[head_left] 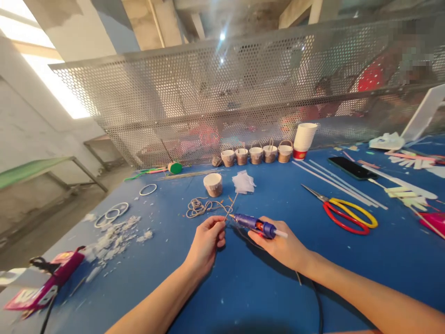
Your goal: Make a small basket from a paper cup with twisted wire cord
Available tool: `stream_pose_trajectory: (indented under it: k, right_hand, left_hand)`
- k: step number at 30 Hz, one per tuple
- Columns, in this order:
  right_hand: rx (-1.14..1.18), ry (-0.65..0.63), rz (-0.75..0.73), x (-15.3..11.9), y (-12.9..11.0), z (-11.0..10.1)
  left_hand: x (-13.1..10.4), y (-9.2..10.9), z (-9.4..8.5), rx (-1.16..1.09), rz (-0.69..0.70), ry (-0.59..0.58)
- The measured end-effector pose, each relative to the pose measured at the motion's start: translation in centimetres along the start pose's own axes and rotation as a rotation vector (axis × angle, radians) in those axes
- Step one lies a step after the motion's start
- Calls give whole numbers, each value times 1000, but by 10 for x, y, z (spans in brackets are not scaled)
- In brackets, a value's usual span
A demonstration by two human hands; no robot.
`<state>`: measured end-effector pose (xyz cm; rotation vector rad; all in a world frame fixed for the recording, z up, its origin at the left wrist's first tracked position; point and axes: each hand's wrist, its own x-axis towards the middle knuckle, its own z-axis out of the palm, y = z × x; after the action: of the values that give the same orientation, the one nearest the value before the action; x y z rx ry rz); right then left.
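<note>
My left hand (209, 239) pinches a thin brown cord (228, 212) near the middle of the table. Wrapped in my right hand (281, 243) is a purple glue gun (252, 223), its tip pointing left, close beside the cord; a white glue stick sticks out of its back. The rest of the cord lies in a loose tangle (197, 208) just beyond my left hand. Behind that stands a small cup (213, 184) with a white rim and brown wrapped side. A little pile of white squares (244, 182) lies to the right of this cup.
Several small wrapped cups (256, 156) line the back beside stacked paper cups (305, 139). Scissors (344, 215), a phone (352, 167) and white sticks (335, 183) lie at right. White scraps (113, 241), rings (111, 215) and a pink packet (52, 280) are at left. A perforated metal screen (194, 93) rises behind.
</note>
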<state>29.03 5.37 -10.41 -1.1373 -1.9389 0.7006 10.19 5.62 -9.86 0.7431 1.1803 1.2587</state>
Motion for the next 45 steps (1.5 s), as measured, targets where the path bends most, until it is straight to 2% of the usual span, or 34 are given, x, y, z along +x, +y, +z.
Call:
stream_pose_trajectory:
  k: [7,13,17,22,27,31,45]
  right_hand:
    - [-31,64,-46,0,4,3]
    - [-1,29,-75,-1,4,4]
    - [-42,93,-81,0,4,4]
    - [2,6,-95,-2,1,4]
    - [-23,43,-82,-4,4,5]
    - [-37,-12,-142,-4,3,4]
    - [-149,-8,-180,-10,4,2]
  left_hand:
    - [0,-2,1,36,-22,-23]
    - [2,-3,0,25,-23,-34]
    - [2,-3,0,20,-36,-38]
    - [1,-2,1,24,-45,-43]
    - [0,-1,1,19,-43,-42]
    - [-1,-1,1,23,-46,-49]
    - [-2,0,2,37,-43,-56]
